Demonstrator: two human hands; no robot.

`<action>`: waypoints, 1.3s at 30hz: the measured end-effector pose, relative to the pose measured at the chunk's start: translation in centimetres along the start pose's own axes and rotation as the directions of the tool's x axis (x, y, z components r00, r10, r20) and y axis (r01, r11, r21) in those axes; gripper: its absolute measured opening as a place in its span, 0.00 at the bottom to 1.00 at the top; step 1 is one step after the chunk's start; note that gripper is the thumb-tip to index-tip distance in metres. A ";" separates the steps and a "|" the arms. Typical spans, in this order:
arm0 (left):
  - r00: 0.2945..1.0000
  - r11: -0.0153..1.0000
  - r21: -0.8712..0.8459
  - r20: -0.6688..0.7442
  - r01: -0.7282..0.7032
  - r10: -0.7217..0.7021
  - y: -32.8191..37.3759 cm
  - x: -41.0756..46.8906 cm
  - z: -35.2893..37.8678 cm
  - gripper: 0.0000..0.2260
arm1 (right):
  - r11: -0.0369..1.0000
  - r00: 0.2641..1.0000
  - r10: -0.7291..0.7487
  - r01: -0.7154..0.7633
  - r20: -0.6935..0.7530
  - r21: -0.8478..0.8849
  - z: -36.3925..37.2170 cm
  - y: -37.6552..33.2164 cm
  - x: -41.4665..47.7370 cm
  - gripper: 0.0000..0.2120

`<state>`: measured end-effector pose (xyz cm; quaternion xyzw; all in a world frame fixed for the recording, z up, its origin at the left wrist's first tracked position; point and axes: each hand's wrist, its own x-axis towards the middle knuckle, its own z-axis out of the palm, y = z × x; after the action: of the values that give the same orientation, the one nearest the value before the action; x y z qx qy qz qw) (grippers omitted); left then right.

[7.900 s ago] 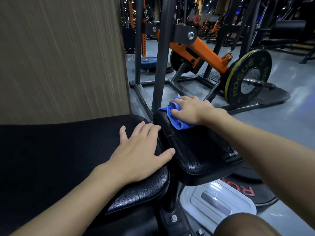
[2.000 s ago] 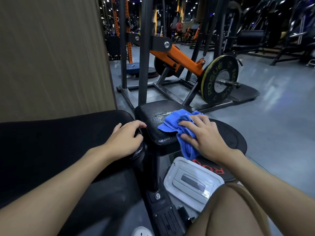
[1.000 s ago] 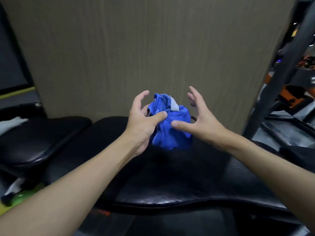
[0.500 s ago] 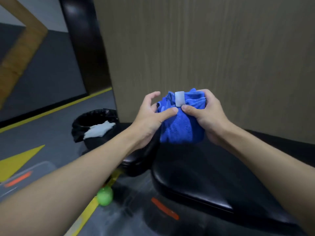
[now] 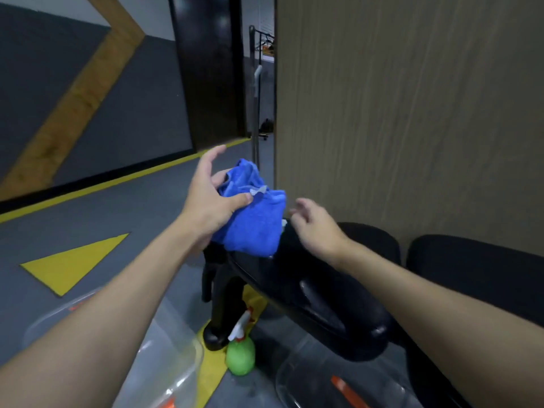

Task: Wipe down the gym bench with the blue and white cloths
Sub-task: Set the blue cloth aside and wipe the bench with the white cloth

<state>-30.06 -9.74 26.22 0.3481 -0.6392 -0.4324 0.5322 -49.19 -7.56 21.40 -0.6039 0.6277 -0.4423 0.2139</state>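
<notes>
- Head view: the blue cloth (image 5: 250, 228) sits at the centre of the frame, bunched into a wad with its small white label facing up. It is held over the left end of the gym bench (image 5: 323, 304). Its lower edge meets the black pad's outline, but I cannot tell whether it touches.
- Your left hand (image 5: 212, 201) has the only grip. The thumb pins the top of the wad against the palm, while the index finger sticks up and free.
- Your right hand (image 5: 316, 228) is just beside the cloth and apart from it, fingers loosely curled and holding nothing, with the wrist above the pad.
- Risk: a thumb-only grip on a loose wad can slip. The cloth would then likely drop off the bench end to the floor, near the green spray bottle (image 5: 240, 354) at lower centre.
- Risk: a wad this bunched would probably touch the pad with only a small patch and leave strips unwiped, so spread it first.
- Risk: a white scrap peeks out behind the wad, and I cannot tell whether it is the white cloth, so locate it before counting on it.
- Clear plastic tubs (image 5: 164, 363) lie along the lower edge of the frame, under your forearms.
</notes>
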 end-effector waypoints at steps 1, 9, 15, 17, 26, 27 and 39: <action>1.000 1.000 -0.005 -0.008 0.024 -0.024 -0.4 0.6 -1.2 0.38 | 0.991 0.994 -0.055 0.067 0.098 -0.119 1.2 0.4 0.7 0.21; 0.984 0.972 -0.153 0.034 0.177 -0.174 -4.8 4.6 -4.2 0.38 | 0.698 0.917 -0.048 0.314 0.396 -0.643 1.5 1.4 1.6 0.15; 0.971 0.971 -0.085 0.113 0.221 -0.211 -8.9 6.4 -2.4 0.33 | 0.619 0.984 -0.098 0.177 0.148 -0.766 -0.3 1.7 0.6 0.13; 0.974 0.969 0.224 0.178 0.100 -0.142 -10.5 6.6 -1.4 0.24 | 0.700 0.987 -0.097 0.160 0.129 -0.696 0.8 1.9 1.5 0.17; 0.955 0.698 0.713 0.248 -0.068 -0.160 -11.9 6.3 0.7 0.18 | 0.562 0.917 0.124 0.251 0.380 -0.788 2.6 1.8 -1.5 0.31; 0.953 0.699 0.712 0.254 -0.070 -0.164 -12.0 6.3 0.9 0.17 | 0.532 0.915 0.089 0.290 0.393 -0.795 2.8 1.6 -2.3 0.34; 0.928 0.702 0.686 0.359 -0.191 -0.099 -11.5 6.4 1.1 0.08 | 0.549 0.924 0.315 0.008 0.216 -0.836 2.1 4.7 6.6 0.32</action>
<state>-32.49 -19.72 17.97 0.4219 -0.8528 -0.1961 0.2374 -51.37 -14.97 18.24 -0.6416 0.7646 0.0345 0.0509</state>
